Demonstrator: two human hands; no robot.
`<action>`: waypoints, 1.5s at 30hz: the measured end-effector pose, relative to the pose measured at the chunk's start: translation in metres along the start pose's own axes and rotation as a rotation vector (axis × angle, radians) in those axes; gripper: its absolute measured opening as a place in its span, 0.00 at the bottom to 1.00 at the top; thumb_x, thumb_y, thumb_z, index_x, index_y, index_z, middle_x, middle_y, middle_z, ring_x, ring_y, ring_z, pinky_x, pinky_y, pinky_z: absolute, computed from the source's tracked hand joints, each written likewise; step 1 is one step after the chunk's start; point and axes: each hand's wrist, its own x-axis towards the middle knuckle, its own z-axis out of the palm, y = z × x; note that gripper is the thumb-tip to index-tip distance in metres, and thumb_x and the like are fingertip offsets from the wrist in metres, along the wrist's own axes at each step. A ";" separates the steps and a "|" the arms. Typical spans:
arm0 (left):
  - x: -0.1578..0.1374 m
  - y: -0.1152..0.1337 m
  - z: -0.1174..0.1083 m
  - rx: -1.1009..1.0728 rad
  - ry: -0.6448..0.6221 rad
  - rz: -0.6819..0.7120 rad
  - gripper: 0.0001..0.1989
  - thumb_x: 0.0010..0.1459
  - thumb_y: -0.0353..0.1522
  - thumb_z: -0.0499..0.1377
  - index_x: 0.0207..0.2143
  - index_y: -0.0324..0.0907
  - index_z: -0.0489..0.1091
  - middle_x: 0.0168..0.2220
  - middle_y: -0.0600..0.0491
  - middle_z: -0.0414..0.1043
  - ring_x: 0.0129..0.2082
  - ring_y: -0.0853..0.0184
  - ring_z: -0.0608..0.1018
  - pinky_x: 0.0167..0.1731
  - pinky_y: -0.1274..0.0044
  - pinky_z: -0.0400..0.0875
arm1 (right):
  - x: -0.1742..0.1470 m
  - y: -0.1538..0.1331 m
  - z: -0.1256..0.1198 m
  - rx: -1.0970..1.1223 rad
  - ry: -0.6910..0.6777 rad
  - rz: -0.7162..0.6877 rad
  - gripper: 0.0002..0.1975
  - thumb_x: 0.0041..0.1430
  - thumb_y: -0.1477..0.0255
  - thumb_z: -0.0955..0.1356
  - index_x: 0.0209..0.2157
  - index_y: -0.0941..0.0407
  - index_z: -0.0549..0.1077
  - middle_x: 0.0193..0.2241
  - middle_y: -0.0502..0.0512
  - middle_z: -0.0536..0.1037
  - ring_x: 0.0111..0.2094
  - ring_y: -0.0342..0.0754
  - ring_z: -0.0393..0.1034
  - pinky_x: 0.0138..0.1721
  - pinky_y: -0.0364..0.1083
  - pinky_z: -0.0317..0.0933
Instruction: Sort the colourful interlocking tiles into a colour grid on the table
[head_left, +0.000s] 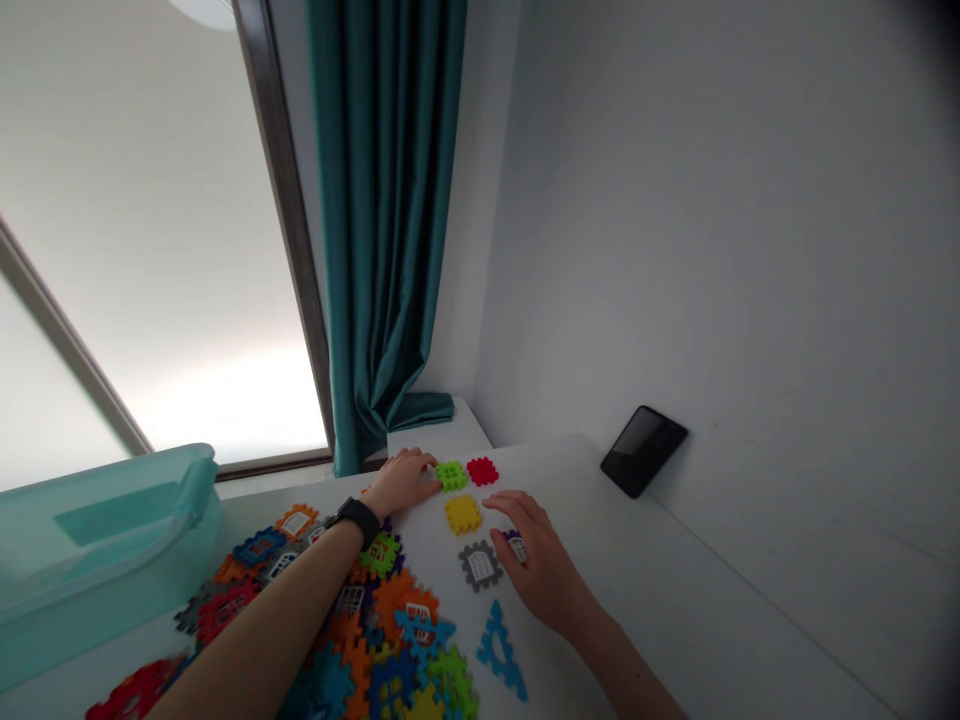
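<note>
My left hand (pixel 405 478), with a black watch on the wrist, reaches to the far side of the white table. Its thumb and index finger are apart at the left edge of a lime green window tile (pixel 451 475), which lies flat. A red notched tile (pixel 482 471) lies just right of it, and a yellow tile (pixel 463 514) below. My right hand (pixel 534 560) is open, fingers spread, beside the yellow tile and a grey tile with a white insert (pixel 480 565). Partly under the right hand lies a dark purple tile (pixel 517 545) with a white insert.
A heap of coloured interlocking tiles (pixel 397 600) spreads under and beside my left forearm. One blue triangular piece (pixel 501 650) lies apart on the table (pixel 577 670). A teal plastic bin (pixel 112 560) stands at left. A black tablet-like device (pixel 643 450) is by the wall.
</note>
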 end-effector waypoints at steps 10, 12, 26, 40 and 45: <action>-0.002 0.001 -0.001 -0.002 -0.011 -0.001 0.19 0.59 0.40 0.61 0.51 0.43 0.75 0.44 0.46 0.79 0.48 0.52 0.79 0.50 0.68 0.70 | 0.000 -0.001 0.000 0.001 -0.019 0.010 0.17 0.65 0.76 0.62 0.54 0.51 0.70 0.50 0.59 0.77 0.52 0.56 0.73 0.55 0.58 0.68; -0.004 0.001 -0.004 -0.002 -0.015 0.002 0.21 0.59 0.40 0.61 0.53 0.43 0.73 0.44 0.47 0.79 0.49 0.53 0.79 0.50 0.68 0.70 | -0.001 -0.001 0.000 0.002 -0.021 0.011 0.17 0.65 0.75 0.62 0.54 0.50 0.70 0.49 0.59 0.77 0.52 0.56 0.73 0.55 0.58 0.68; -0.077 0.021 -0.047 0.064 -0.029 0.121 0.14 0.64 0.37 0.60 0.51 0.46 0.73 0.51 0.47 0.74 0.53 0.52 0.74 0.56 0.63 0.65 | -0.005 0.000 0.014 0.021 -0.070 -0.015 0.15 0.66 0.74 0.62 0.52 0.51 0.71 0.50 0.59 0.77 0.53 0.57 0.72 0.56 0.60 0.68; -0.197 0.017 -0.093 0.061 0.099 0.064 0.14 0.64 0.33 0.59 0.53 0.47 0.71 0.50 0.49 0.74 0.51 0.54 0.75 0.52 0.64 0.68 | -0.002 -0.033 0.034 -0.003 -0.261 -0.096 0.14 0.67 0.72 0.62 0.50 0.52 0.74 0.50 0.59 0.78 0.55 0.56 0.71 0.58 0.59 0.65; -0.234 0.015 -0.097 0.049 0.134 0.001 0.12 0.63 0.31 0.60 0.50 0.47 0.72 0.49 0.49 0.74 0.52 0.54 0.75 0.51 0.65 0.69 | 0.003 -0.047 0.036 0.000 -0.339 -0.125 0.13 0.68 0.71 0.62 0.48 0.52 0.75 0.49 0.60 0.79 0.55 0.57 0.72 0.57 0.60 0.65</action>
